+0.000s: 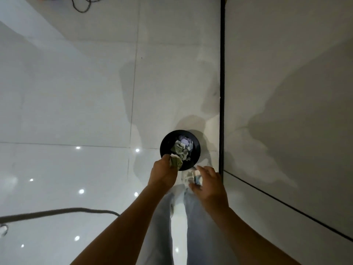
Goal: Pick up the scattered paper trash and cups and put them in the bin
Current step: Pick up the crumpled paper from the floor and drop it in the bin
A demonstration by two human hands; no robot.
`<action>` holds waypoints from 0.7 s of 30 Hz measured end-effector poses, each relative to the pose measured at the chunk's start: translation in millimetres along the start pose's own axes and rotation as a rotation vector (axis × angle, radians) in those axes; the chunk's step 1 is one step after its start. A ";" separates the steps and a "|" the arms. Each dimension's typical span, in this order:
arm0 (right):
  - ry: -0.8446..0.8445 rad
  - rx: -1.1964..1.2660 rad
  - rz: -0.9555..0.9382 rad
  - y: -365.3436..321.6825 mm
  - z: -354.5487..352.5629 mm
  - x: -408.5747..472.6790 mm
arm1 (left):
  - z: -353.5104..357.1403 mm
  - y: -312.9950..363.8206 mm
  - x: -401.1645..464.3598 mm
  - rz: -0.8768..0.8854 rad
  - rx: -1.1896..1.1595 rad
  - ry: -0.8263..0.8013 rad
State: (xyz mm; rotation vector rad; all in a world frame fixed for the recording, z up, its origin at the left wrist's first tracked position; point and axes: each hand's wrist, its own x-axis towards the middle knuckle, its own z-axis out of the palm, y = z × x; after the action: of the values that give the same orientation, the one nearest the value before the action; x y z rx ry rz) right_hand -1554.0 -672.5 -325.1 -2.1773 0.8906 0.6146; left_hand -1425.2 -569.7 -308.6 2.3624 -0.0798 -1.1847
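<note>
My left hand (164,170) pinches a crumpled paper wad (176,163) over the near rim of the black bin (196,148), already holding scraps. My right hand (207,180) hovers beside the bin, fingers spread, empty; next I judge I just let go

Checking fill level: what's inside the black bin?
The black bin holds a pile of crumpled paper, pale and greenish pieces. The left hand holds another crumpled piece over the near rim. Anything beneath the pile, including cups, is covered.

Bare tiled floor (66,111) lies open left of the black bin (164,139); the wall (286,73) with its dark baseboard (222,73) closes off the frame's right.
</note>
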 end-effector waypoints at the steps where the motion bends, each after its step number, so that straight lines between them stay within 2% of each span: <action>1: 0.011 0.004 -0.013 10.0 2.8 11.0 | 12.4 0.8 16.1 -0.009 -0.015 0.003; 7: -0.024 -0.025 0.005 48.5 19.0 64.3 | 63.6 -14.1 86.8 -0.127 0.019 -0.016; 14: -0.034 0.027 -0.089 41.5 30.7 100.1 | 68.3 -42.9 77.5 -0.221 0.001 0.008; 18: -0.089 -0.051 -0.123 19.8 39.3 132.6 | 57.1 -60.3 64.3 -0.232 0.022 0.044; 21: -0.218 -0.228 -0.124 11.7 43.1 153.6 | 51.2 -70.1 58.5 -0.209 0.050 0.063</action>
State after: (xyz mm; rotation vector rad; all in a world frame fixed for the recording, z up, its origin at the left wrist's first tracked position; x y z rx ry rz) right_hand -1469.4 -709.7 -455.7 -2.2907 0.5893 0.9082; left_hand -1439.5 -544.2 -409.1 2.4978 0.1641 -1.2134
